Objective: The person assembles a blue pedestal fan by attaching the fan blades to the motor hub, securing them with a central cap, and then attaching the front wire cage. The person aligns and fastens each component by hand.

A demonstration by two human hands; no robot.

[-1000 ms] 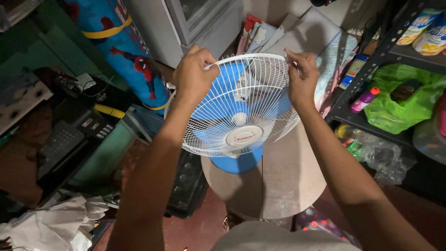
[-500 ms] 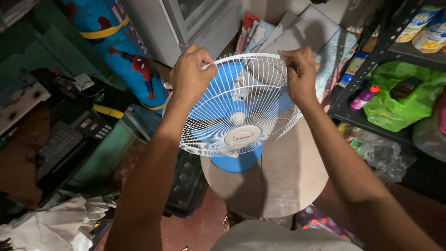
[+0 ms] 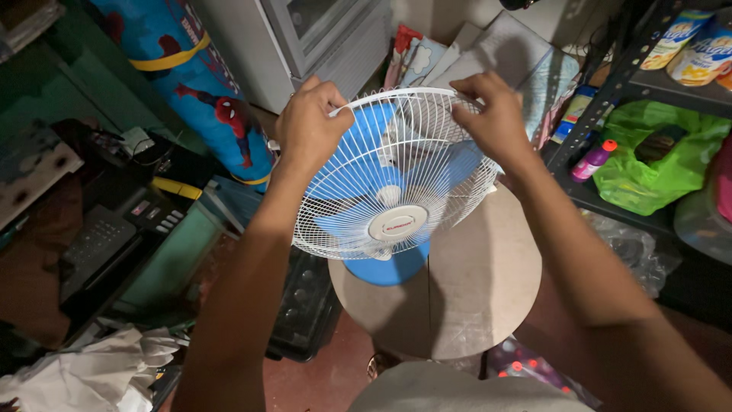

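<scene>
Head view, single entry: desk fan under two bare hands.

Item: white wire fan guard (image 3: 396,172), round, tilted back, fronting blue blades (image 3: 457,164); blue base (image 3: 387,265) below the grips, standing on a round wooden stool top (image 3: 473,282).

Grips: left hand (image 3: 311,126) closed on the guard's upper-left rim, fingers curled over the wire, thumb on the near side. Right hand (image 3: 492,114) closed on the upper-right rim, fingertips pinching the wire, wrist bent down and inward. The two grips sit well apart on the top arc, with the hub badge (image 3: 396,223) below and between them.

Arm pose: both forearms reach up and away from the body, the left nearly straight, the right angled in from the outer side.

Risks, as judged:
- Uneven pull from the two hands could twist the thin wires or spring the guard off on one side only.
- Both grips are high above the base; a hard tug could tip the fan on the stool.
- A fingertip slipping through the wires would meet the blades just behind.
- Outward of the right grip, a pink bottle (image 3: 593,162) and green bag (image 3: 656,164) on the shelf stand near the elbow's path.
</scene>
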